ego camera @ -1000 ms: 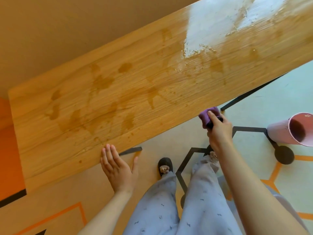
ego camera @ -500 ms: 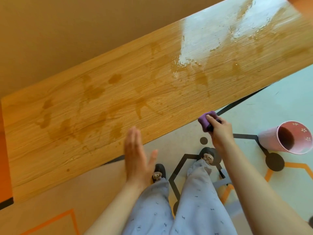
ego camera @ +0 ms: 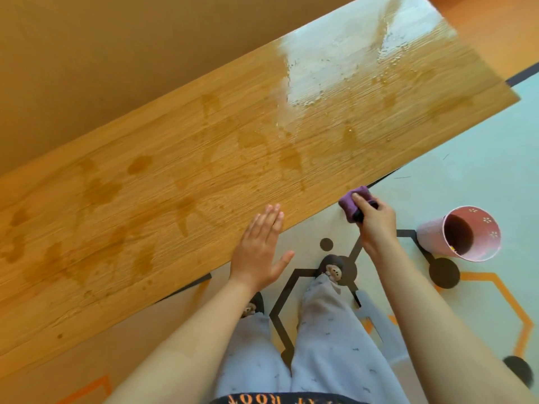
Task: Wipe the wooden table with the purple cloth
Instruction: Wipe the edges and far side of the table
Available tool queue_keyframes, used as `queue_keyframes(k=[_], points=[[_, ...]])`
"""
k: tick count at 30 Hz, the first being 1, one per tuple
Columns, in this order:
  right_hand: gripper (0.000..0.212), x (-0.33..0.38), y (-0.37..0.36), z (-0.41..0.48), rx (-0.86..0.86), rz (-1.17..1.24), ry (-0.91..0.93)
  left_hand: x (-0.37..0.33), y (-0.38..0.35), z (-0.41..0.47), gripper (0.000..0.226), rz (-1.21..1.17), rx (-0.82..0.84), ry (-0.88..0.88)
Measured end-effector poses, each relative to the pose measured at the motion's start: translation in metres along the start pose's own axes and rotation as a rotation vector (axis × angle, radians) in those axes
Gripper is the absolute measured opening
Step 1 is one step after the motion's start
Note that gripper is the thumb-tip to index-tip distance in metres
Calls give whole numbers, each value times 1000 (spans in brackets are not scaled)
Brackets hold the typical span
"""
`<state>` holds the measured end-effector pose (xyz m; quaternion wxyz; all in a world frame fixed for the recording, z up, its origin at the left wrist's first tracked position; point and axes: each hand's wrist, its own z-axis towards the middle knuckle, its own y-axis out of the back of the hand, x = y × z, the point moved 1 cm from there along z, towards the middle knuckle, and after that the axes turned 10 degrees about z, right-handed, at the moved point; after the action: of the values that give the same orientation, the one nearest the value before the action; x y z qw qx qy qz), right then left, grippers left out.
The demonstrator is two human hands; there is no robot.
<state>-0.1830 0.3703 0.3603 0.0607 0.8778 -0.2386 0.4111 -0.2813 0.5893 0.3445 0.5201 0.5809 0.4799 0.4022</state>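
Observation:
A long wooden table [ego camera: 204, 170] runs diagonally across the view, covered with dark wet blotches and a shiny wet patch near its far right end. My right hand [ego camera: 376, 225] is shut on a bunched purple cloth [ego camera: 351, 204], held at the table's near edge, just off the wood. My left hand [ego camera: 259, 249] is open and flat, fingers together, with the fingertips over the near edge of the table and the palm off it. It holds nothing.
A pink cup [ego camera: 463, 234] with a dark inside lies tipped on the pale floor to the right of my right hand. My legs and slippers [ego camera: 332, 268] stand close below the table edge. A tan wall runs behind the table.
My left hand has moved right along the table's near edge, towards my right hand. The cloth hand stays at the edge, and the view has shifted right along the table.

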Motion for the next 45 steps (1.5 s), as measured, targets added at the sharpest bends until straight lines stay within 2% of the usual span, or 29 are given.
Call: queue_keyframes(k=[3, 6, 11, 18, 21, 26, 29, 33, 35, 38, 41, 43, 45], points=[[27, 2, 2, 3, 23, -21, -18, 0, 2, 0, 81, 5, 22, 13], [18, -11, -8, -15, 106, -82, -34, -3, 5, 1, 80, 38, 31, 27], [16, -10, -6, -20, 226, -215, -76, -7, 7, 4, 75, 62, 13, 51], [28, 56, 40, 66, 73, -138, 12, -7, 4, 5, 80, 73, 38, 55], [26, 42, 31, 51, 81, -126, -21, -9, 7, 3, 81, 67, 74, 63], [21, 18, 10, 8, 213, 19, -211, -8, 13, 5, 81, 42, 139, 54], [14, 40, 23, 32, 132, 17, -124, -11, 18, 8, 77, -7, 147, 77], [12, 76, 43, 68, 1, -3, 1, -28, 40, 32, 70, -168, 31, 192], [13, 77, 44, 71, 9, -30, 1, -44, 52, 61, 73, -213, -15, 134], [10, 73, 39, 64, -13, -17, 2, -69, 53, 109, 76, -242, 50, 28], [15, 63, 35, 60, -53, 0, -33, -79, 42, 133, 70, -186, 100, 20], [28, 55, 33, 56, -43, 9, -66, -77, 35, 135, 63, -204, 67, 32], [24, 48, 32, 51, -47, -7, -59, -75, 30, 134, 60, -208, 18, 22]])
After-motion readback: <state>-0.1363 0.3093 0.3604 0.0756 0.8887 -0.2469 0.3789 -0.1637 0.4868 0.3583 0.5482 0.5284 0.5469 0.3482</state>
